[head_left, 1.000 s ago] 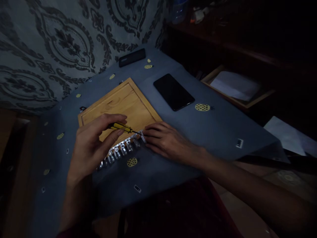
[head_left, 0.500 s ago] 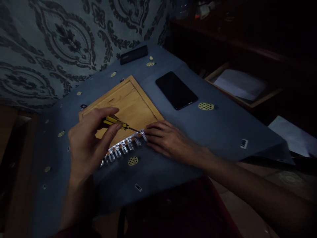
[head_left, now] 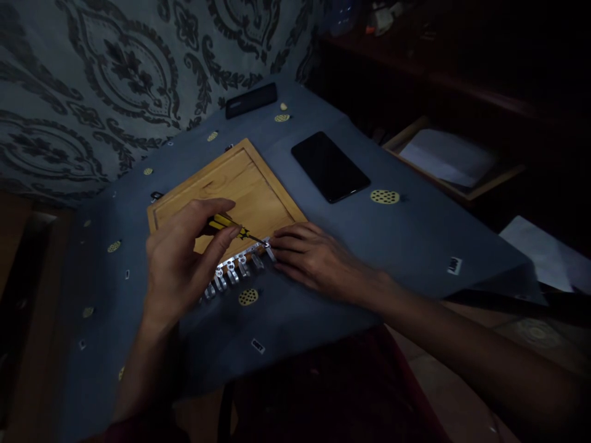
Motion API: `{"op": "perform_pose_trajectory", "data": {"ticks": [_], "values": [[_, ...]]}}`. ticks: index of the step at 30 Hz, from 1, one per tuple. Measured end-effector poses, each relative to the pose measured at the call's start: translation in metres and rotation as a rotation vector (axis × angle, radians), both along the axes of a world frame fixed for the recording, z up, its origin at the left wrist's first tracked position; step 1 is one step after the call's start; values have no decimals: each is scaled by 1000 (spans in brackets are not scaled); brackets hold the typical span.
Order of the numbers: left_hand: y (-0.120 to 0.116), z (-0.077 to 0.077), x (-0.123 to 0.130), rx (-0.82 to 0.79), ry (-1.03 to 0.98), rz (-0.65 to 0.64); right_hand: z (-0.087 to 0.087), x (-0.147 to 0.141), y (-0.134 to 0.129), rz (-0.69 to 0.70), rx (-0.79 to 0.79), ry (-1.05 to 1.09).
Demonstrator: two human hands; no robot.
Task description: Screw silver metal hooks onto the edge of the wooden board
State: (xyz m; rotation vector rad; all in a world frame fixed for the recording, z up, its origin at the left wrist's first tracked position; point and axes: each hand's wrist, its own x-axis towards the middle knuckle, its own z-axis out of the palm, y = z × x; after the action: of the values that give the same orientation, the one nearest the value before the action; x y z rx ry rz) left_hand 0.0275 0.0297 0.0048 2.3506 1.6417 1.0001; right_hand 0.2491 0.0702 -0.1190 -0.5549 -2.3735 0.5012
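My left hand (head_left: 180, 258) is closed on a small screwdriver with a yellow and black handle (head_left: 224, 223), thumb and forefinger pinching it. Its thin shaft slants down to the right, and the tip meets the right end of a metal hook rail (head_left: 243, 258). Several silver hooks hang from this rail along the near edge of a wooden board (head_left: 244, 184). My left hand hides the rail's left part. My right hand (head_left: 318, 258) lies flat at the near right corner of the board, fingers stretched out and fingertips against the rail's end; its thumb is hidden.
A black phone (head_left: 330, 166) lies right of the board, and a dark phone case (head_left: 252, 100) lies at the back near the patterned wall. Blue cloth (head_left: 406, 258) with pineapple prints covers the table. An open drawer with papers (head_left: 447, 157) stands to the right.
My left hand has moved to the right with the screwdriver, whose tip has shifted onto the rail's end beside my right fingers. My right hand has hardly moved.
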Motion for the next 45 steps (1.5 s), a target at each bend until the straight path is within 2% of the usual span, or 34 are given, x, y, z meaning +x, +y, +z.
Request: {"op": "perform_pose_trajectory", "data": {"ticks": [10, 18, 23, 27, 32, 36, 45], "values": [[-1, 4, 1, -22, 22, -27, -2, -1, 0, -12, 69, 27], [-2, 10, 2, -30, 166, -80, -2, 0, 1, -24, 88, 4], [0, 7, 5, -6, 240, -83, -2, -1, 1, -18, 76, 3], [2, 3, 9, 35, 205, -72, -1, -1, 1, -16, 89, 15], [0, 9, 4, -46, 206, -137, -1, 0, 1, -21, 91, 1], [1, 12, -4, -61, 184, -117, -2, 0, 1, -20, 97, 11], [3, 1, 4, 4, 134, -69, 0, 0, 1, -17, 90, 2]]}}
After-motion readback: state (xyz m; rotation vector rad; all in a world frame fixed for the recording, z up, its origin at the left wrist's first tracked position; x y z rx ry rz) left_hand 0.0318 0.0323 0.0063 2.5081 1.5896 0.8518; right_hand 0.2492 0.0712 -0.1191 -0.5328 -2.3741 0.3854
